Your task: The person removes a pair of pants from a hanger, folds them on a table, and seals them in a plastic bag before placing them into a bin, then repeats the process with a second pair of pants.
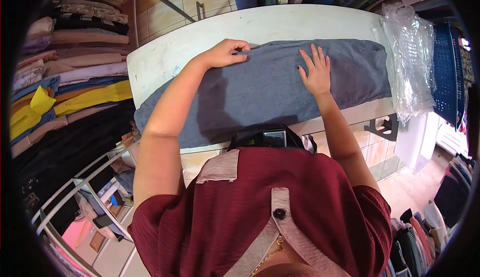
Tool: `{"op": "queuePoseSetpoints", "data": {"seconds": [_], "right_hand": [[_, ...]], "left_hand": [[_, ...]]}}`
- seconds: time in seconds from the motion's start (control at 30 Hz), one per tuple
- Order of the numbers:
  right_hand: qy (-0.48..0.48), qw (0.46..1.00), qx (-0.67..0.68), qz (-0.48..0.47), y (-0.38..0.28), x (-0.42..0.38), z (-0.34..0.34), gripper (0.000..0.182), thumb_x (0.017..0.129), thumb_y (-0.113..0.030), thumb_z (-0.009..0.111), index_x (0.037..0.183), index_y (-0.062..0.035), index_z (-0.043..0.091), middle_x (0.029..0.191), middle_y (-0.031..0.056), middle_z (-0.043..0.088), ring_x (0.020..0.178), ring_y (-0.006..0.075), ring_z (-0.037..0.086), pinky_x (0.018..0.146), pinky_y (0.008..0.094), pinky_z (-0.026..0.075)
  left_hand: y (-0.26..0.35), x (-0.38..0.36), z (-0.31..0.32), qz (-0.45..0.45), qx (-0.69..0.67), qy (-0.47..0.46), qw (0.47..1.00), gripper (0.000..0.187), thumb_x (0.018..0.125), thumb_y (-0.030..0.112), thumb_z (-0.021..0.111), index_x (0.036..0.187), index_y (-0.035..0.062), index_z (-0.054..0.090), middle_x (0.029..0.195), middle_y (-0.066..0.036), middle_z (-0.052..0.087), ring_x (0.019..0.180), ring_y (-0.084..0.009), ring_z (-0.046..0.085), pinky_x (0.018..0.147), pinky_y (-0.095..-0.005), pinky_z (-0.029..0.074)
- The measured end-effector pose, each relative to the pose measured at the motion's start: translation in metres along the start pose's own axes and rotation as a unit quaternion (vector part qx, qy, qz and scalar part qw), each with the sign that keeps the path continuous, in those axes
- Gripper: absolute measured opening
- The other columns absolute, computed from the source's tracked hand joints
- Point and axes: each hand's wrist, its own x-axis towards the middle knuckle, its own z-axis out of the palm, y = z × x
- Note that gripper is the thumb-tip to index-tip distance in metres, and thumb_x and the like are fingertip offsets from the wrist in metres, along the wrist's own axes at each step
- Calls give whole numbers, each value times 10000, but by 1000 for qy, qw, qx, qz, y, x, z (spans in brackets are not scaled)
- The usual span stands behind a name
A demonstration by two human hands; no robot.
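A long piece of blue-grey cloth (270,87) lies folded lengthwise across the white table (165,59). At its far edge, left of the middle, my left hand (226,53) has its fingers curled, with thumb and forefinger near the edge of the fabric; whether they pinch it cannot be made out. My right hand (316,70) rests flat on the cloth, right of the middle, fingers spread. Small creases show in the fabric around both hands.
Clear plastic bags (410,62) hang over the table's right end, beside a blue perforated basket (446,72). Stacked folded clothes (85,57) fill shelves on the left. A metal rack (87,192) stands at lower left, more garments (417,242) at lower right.
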Motion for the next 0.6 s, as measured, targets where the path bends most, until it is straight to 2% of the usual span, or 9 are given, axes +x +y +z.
{"op": "queuePoseSetpoints", "data": {"seconds": [0.07,0.13,0.17,0.33,0.4,0.43,0.5,0.57,0.6], "right_hand": [[-3,1000,5,4,-1,0,-2,524,818,-328,599,1316,-271,447,1435,94,320,1335,305,264,1056,531,226],[1,1000,10,2,-2,0,-4,504,818,-323,599,1302,-277,462,1432,81,329,1333,297,272,1058,523,228],[0,1000,9,5,-2,-1,-4,504,818,-323,599,1302,-277,462,1432,81,329,1333,297,272,1058,523,228],[2,1000,16,-5,-2,-1,-2,488,821,-311,596,1292,-282,472,1429,69,334,1332,287,273,1062,508,226],[3,1000,25,-5,-1,0,-3,493,819,-305,597,1294,-273,471,1428,77,334,1330,295,273,1057,519,227],[3,999,35,-6,-2,0,-4,497,816,-299,598,1296,-265,470,1426,85,334,1328,303,273,1053,530,228],[17,999,31,4,-4,-1,3,497,815,-294,595,1294,-254,471,1425,93,332,1326,312,273,1045,549,226],[27,998,25,41,-21,-1,8,484,816,-293,585,1284,-232,478,1417,121,332,1316,333,279,1018,609,216],[4,999,42,-12,-39,-1,1,483,812,-310,587,1277,-233,482,1411,111,342,1315,325,282,1017,609,216]], "left_hand": [[-7,2,-3,-42,-4,-50,998,224,876,228,568,1008,49,544,947,-148,621,887,-247,578,800,-323,426],[6,-4,-9,-65,196,-28,978,284,915,326,483,1052,80,521,928,-161,621,877,-302,580,792,-370,428],[15,-5,-14,-104,345,-39,932,340,935,396,410,1080,101,499,941,-163,625,889,-319,582,818,-387,398],[-17,-7,-15,-81,371,104,919,337,903,366,490,1133,120,502,926,-109,654,844,-270,603,856,-363,330],[-23,-11,2,-51,392,252,883,291,868,232,566,1135,130,510,1065,-100,614,961,-261,575,883,-405,333],[-19,-14,15,-49,393,251,883,291,868,232,566,1135,130,510,1065,-100,614,961,-261,575,883,-405,333],[-9,-18,47,73,418,450,786,369,806,160,629,1156,134,515,1198,-73,544,1104,-278,506,958,-456,307],[-6,-21,84,19,425,377,822,505,789,236,637,1255,129,474,1366,-110,388,1296,-326,315,1048,-535,204],[-2,-20,98,-9,433,352,830,566,788,274,635,1300,129,444,1410,-130,339,1337,-330,257,1060,-558,173]]}}
